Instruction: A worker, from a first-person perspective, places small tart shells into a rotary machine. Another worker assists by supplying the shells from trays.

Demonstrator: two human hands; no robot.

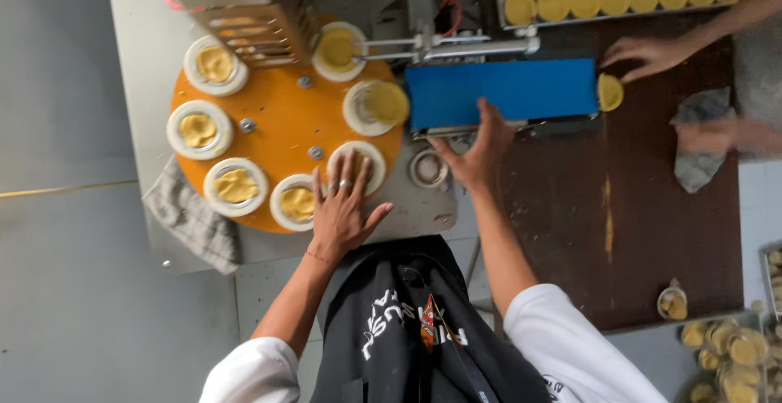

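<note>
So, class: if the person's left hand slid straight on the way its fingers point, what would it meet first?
The left hand points up across the orange turntable. Its fingertips already cover a white-ringed mould; going on, it would probably meet the next mould holding a yellow dough disc, though height above it is unclear.

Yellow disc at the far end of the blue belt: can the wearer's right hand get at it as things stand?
Probably not without stretching. The right hand rests at the near edge of the blue belt, while the disc sits at the belt's far end, where another person's hand is already on it.
</note>
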